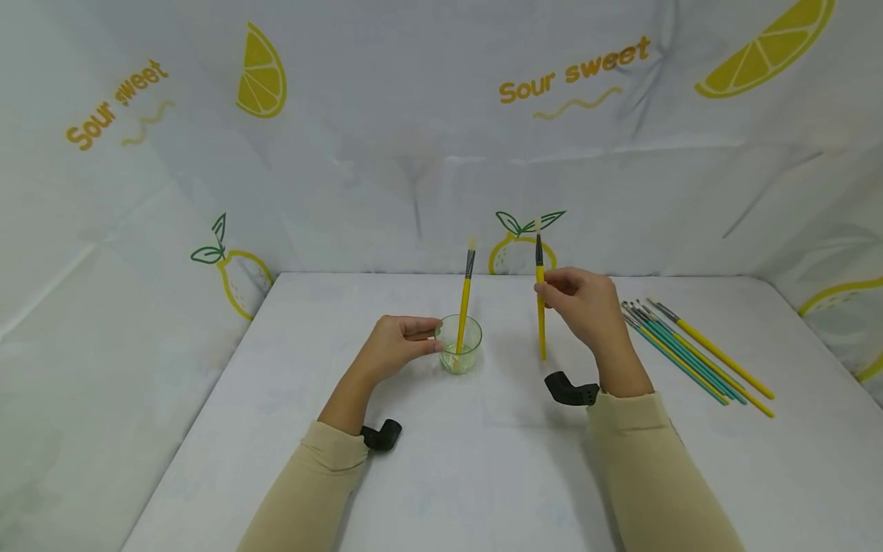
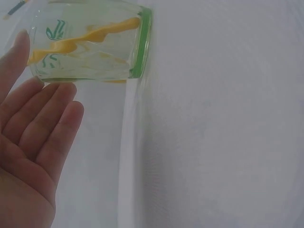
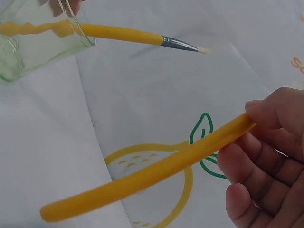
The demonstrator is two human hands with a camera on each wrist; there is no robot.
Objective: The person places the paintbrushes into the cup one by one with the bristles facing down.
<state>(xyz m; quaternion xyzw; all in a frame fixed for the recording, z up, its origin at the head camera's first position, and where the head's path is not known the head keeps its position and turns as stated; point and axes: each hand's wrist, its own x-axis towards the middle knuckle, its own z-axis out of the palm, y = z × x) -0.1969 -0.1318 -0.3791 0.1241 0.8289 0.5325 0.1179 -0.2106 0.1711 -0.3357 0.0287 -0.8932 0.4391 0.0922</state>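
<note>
Right hand pinches a yellow paintbrush, bristles up, right of the drinking glass; left hand lightly grips the glass, second yellow brush inside. Probable step: loading brushes; next needs handle end above glass.

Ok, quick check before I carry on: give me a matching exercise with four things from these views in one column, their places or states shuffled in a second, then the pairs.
Things
1. Left grip
2. Right grip
3. Glass tumbler
4. Group of teal and yellow paintbrushes

Places or states
A. pinches a single paintbrush, bristles up
B. lies on the white tabletop
C. touches clear glass
D. contains one yellow-handled paintbrush

Pairs: 1-C, 2-A, 3-D, 4-B
</note>
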